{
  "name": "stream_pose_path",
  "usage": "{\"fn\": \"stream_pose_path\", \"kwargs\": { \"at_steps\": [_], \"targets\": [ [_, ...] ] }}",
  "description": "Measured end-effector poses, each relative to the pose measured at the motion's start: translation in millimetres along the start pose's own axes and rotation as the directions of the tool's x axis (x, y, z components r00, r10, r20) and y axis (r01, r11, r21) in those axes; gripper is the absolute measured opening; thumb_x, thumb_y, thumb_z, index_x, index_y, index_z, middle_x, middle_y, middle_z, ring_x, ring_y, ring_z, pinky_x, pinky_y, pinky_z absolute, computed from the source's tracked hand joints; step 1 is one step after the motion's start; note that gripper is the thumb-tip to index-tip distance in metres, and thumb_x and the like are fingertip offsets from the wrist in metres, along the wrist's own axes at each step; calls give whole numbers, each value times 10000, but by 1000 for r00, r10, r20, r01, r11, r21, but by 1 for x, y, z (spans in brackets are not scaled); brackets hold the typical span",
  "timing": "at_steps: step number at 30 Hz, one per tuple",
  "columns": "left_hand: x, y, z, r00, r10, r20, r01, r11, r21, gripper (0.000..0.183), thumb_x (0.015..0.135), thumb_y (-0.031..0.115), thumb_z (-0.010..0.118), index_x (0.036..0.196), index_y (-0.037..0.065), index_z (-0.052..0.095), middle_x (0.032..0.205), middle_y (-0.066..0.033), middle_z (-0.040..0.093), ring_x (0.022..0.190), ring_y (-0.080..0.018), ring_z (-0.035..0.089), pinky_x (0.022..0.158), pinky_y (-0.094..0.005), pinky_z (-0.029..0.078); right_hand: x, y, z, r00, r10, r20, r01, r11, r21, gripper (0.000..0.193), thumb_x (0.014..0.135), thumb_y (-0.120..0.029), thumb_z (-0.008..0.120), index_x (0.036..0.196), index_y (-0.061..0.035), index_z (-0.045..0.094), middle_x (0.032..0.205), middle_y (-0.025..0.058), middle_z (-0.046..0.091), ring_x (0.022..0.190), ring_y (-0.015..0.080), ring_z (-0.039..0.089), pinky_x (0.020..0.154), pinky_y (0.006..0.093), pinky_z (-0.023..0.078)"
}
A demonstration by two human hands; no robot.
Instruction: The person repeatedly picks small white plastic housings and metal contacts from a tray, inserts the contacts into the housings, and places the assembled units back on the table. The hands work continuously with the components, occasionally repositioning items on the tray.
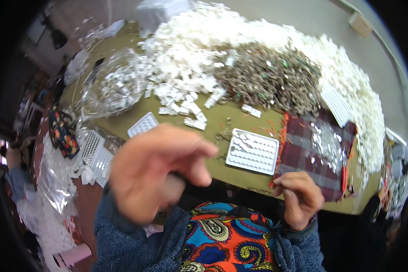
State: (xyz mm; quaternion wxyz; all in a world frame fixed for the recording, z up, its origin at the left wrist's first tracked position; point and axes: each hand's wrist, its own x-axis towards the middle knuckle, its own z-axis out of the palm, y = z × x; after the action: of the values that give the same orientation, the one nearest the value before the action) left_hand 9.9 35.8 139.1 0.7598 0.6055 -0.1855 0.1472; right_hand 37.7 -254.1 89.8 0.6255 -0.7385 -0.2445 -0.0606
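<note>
My left hand (pixel 152 170) is raised over the near left of the table, close to the camera and partly blurred. Its fingers are half bent and apart, and I see nothing held in it. My right hand (pixel 301 197) is at the table's front edge, its fingers curled in towards the thumb; whatever may be between them is hidden. Just beyond and left of it lies a white tray (pixel 251 164) with rows of rounded hollows, several small white pieces (pixel 245 140) in its far left part. A smaller white tray (pixel 143 124) shows behind my left hand.
White plastic pieces (pixel 181 54) are heaped along the back, beside a grey-brown pile of small parts (pixel 267 75). A clear bag (pixel 115 86) of white pieces stands at left. A plaid cloth (pixel 299 149) bearing shiny bits lies at right. Another person's hand (pixel 384 195) shows far right.
</note>
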Motion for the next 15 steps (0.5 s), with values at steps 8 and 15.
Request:
{"fn": "stream_pose_path", "kwargs": {
  "at_steps": [8, 15],
  "targets": [
    [-9, 84, 15, 907, 238, 346, -233, 971, -57, 446, 837, 54, 769, 1196, 305, 681, 1239, 176, 589, 1144, -92, 508, 993, -373, 393, 30, -83, -29, 839, -496, 224, 356, 811, 464, 253, 982, -311, 607, 1180, -159, 649, 1197, 44, 620, 937, 209, 622, 839, 378, 456],
    [-49, 93, 18, 936, 346, 68, -348, 937, 34, 43, 902, 160, 707, 916, 200, 700, 991, 113, 640, 1151, -121, 502, 1058, -434, 392, 21, -89, -21, 764, -639, -88, 539, 558, 631, 112, 950, -219, 650, 1040, -183, 707, 1037, -97, 692, 924, 104, 609, 854, 331, 425]
  ]
}}
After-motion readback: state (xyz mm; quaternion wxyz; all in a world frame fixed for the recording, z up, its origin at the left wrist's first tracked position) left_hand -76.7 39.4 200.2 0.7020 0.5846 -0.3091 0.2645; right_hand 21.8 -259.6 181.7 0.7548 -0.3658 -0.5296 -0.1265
